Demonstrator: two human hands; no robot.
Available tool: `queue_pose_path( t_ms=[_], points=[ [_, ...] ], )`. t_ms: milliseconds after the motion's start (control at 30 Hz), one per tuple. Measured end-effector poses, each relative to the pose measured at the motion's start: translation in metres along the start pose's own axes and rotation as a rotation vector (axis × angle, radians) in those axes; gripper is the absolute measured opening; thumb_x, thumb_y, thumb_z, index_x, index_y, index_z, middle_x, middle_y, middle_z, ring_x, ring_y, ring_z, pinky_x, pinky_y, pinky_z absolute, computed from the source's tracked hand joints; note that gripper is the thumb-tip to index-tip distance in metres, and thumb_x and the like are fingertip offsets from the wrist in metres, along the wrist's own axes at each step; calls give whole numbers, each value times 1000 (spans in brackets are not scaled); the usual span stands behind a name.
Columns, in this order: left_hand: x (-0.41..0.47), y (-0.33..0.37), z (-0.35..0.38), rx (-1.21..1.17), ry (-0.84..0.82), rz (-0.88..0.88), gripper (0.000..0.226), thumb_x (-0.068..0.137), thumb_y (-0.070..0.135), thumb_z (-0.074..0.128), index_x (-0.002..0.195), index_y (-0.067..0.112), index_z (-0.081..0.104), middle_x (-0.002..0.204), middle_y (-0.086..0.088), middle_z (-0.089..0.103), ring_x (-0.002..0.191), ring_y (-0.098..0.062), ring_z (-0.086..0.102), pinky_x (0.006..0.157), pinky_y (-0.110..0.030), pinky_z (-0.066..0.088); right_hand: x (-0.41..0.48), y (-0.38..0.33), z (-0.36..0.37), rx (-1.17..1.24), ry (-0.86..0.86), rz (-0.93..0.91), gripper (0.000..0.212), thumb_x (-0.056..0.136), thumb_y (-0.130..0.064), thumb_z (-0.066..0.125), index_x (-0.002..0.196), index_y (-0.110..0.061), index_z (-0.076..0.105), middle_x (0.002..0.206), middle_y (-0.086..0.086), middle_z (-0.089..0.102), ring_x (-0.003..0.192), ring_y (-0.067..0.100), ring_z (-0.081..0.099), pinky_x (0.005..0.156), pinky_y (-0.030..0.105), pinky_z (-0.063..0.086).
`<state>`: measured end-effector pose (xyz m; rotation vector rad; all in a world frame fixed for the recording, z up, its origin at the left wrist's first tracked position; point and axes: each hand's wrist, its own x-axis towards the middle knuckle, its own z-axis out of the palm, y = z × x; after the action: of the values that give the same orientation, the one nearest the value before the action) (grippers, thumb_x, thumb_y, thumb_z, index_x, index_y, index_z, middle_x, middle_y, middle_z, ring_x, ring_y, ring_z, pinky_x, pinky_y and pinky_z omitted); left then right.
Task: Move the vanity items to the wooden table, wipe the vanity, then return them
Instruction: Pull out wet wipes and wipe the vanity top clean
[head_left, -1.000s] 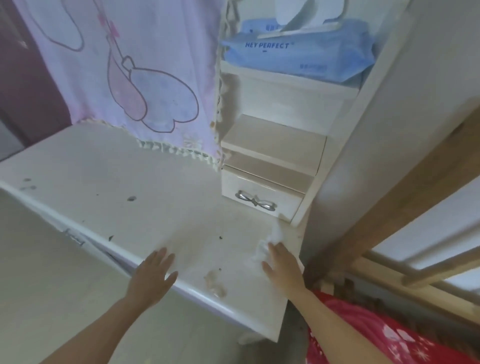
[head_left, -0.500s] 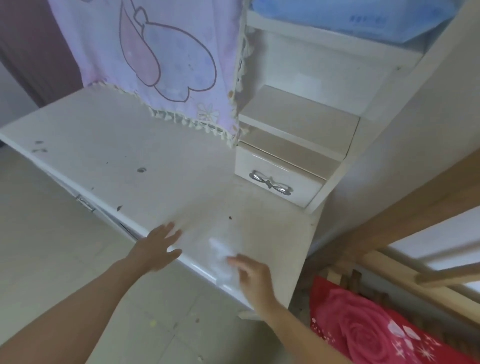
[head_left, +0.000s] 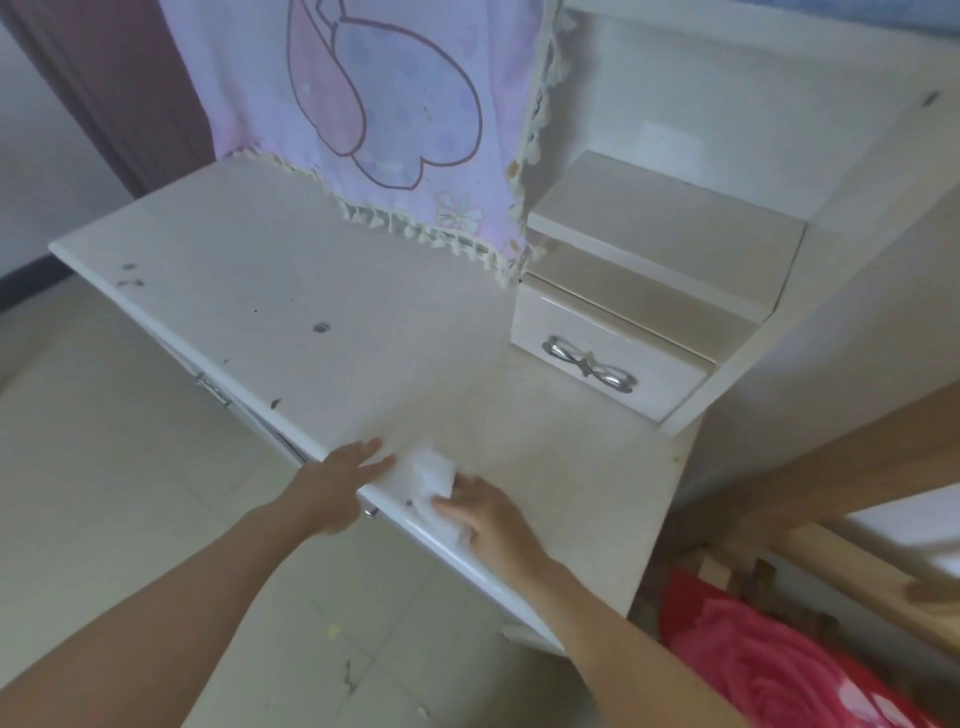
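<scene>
Wiping step was on: right hand (head_left: 488, 519), fingers flat I think (blurry), pressed a white wipe (head_left: 431, 483) on the counter's (head_left: 363, 291) near edge, left hand (head_left: 332, 488) open beside it. Next up, probably the dark specks (head_left: 321, 327) further left.

This is a bedroom in a home. A cream vanity (head_left: 363, 312) with a small bow-handled drawer (head_left: 608, 364) stands on a tiled floor (head_left: 104, 493). A cartoon-print cloth (head_left: 389, 104) hangs above it, and rose-print bedding (head_left: 769, 660) lies beside it.
</scene>
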<state>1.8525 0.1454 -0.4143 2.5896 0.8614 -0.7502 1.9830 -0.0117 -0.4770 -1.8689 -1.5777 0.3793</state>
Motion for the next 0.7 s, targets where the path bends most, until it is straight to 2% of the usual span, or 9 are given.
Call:
queue_pose_path(
  t_ms=[100,167,233,300,433,500,567,633,700],
  points=[
    [-1,-1,-3,17,-7,16,78,84,-6,30,146,31,-1,155,9,-9,143,-9,-1,113,-29,20,-26,-16,21,21,-76,-195,18,77,-11,61,91,-5,70,95,3,72,96,18,64,73,31,53],
    [-3,2,-2,23,-12,12,78,84,-5,31,146,30,-2,155,9,-9,143,-9,-2,113,-28,20,-32,-21,11,118,20,-47,23,82,-16,60,103,-12,67,105,-21,66,104,-6,54,88,10,45],
    [-5,4,-1,9,-2,5,78,84,-5,31,146,29,-3,155,8,-10,143,-10,-4,113,-29,19,-30,-16,-12,111,290,161,52,67,15,51,106,-18,62,117,-7,60,112,6,50,98,-1,26],
    [-6,4,-2,8,-33,6,75,87,-2,32,146,28,-3,155,7,-12,143,-11,-6,115,-32,16,-30,10,-41,85,480,348,62,65,26,39,110,-7,64,121,17,57,118,23,50,100,-1,18],
    [-6,5,0,66,-36,9,71,91,2,32,146,25,-4,155,5,-12,143,-12,-7,115,-34,14,-38,60,-93,-107,349,663,64,75,24,39,134,0,41,141,21,39,134,32,34,106,28,27],
    [-5,4,2,61,-30,15,72,89,0,31,146,25,-5,155,5,-13,143,-12,-8,116,-35,11,-29,61,-86,-194,237,626,69,57,28,48,123,6,50,117,31,53,115,48,48,89,46,43],
    [-7,-4,4,80,45,55,72,87,0,31,147,25,0,155,7,-6,143,-13,-5,117,-37,9,-13,60,-56,-318,182,510,74,42,24,46,112,2,55,90,28,59,98,44,54,75,40,45],
    [-10,-21,7,131,335,125,68,82,3,32,145,24,17,152,4,17,142,-17,9,114,-37,23,11,40,-22,-344,154,342,77,37,19,48,110,-5,53,90,22,64,102,37,54,80,36,39],
    [-18,-46,8,84,396,17,63,84,7,34,144,22,21,152,-1,20,142,-18,12,112,-36,25,29,7,12,-323,81,210,85,21,19,67,102,-7,62,94,15,69,96,34,65,77,32,50]
  ],
)
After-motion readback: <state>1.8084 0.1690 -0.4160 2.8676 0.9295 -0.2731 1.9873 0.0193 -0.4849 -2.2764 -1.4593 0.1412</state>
